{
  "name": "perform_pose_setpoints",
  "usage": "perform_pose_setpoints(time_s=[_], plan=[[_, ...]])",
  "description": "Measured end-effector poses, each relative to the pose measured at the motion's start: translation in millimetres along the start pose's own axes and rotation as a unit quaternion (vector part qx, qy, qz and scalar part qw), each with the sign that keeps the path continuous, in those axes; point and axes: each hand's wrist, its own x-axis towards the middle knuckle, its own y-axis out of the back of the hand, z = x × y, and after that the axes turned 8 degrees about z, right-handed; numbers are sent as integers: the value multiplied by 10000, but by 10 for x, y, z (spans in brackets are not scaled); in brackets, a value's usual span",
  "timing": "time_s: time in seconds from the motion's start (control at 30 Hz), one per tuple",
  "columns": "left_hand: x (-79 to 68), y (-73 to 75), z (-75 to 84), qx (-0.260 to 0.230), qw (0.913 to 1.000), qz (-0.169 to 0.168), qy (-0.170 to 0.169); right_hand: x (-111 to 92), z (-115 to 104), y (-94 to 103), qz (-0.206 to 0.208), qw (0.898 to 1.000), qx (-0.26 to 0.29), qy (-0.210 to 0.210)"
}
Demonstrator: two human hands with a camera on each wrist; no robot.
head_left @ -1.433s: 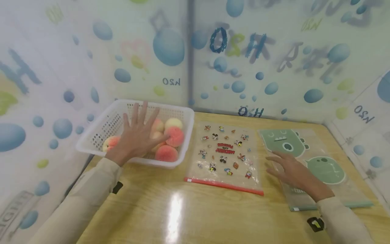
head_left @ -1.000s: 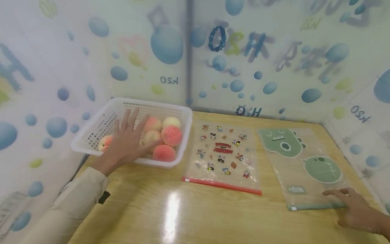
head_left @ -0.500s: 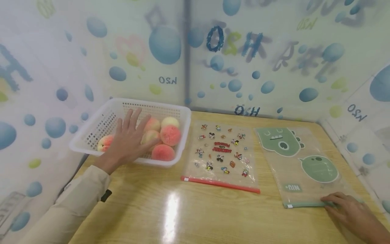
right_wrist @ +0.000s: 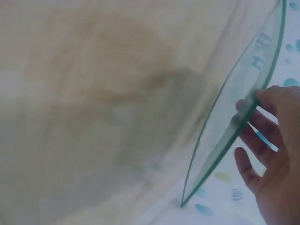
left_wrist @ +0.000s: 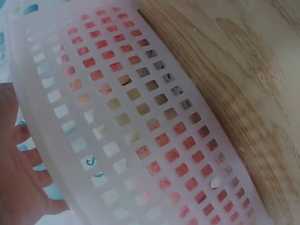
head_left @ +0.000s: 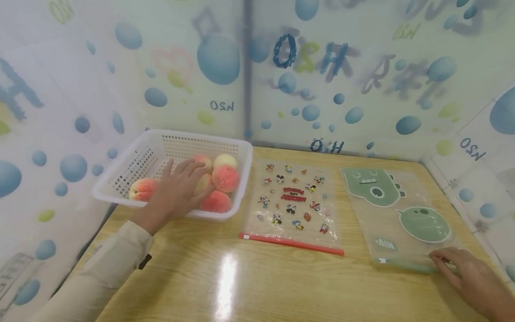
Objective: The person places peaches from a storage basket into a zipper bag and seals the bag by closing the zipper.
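My left hand [head_left: 177, 190] hovers over the front of a white perforated basket [head_left: 247, 179] with its fingers loosely bent. Beneath and beside it lie several peaches [head_left: 225, 179], red and pale yellow, partly hidden by the hand. In the left wrist view the basket's wall [left_wrist: 28, 61] stands between the camera and the fruit. My right hand [head_left: 468, 277] pinches the green zip edge of a clear zipper bag [head_left: 378, 223] printed with green cartoon figures. The right wrist view shows that green edge [right_wrist: 222, 145] between thumb and fingers, with the mouth of the bag gaping.
Between the basket and the green bag a second clear zipper bag [head_left: 295, 223], with small cartoon prints and a red zip, lies flat on the wooden table [head_left: 181, 277]. Patterned walls [head_left: 354, 80] stand close behind and at both sides.
My right hand has gone from above the green bag to its zip edge, gripped it and raised it slightly. My left hand's spread fingers have bent, and it has shifted slightly right over the peaches.
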Motion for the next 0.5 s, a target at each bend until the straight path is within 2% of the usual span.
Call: perform_pose_setpoints(time_s=[0.07, 0.13, 0.3, 0.4, 0.5], plan=[[0, -23, 30, 90, 9989, 261, -375, 69, -68, 38, 380, 9988, -7, 294], [7, -55, 66, 61, 9942, 663, -844, 150, -152, 78, 804, 9947, 4, 648], [74, -104, 215, -156, 9726, 1478, -1790, 364, -497, 220, 1624, 9777, -199, 1318], [140, -117, 363, -235, 9623, 1785, -2039, 472, -763, 284, 2096, 9646, -447, 1536], [221, -130, 571, -308, 9598, 1775, -2152, 578, -1003, 310, 2399, 9563, -483, 1602]])
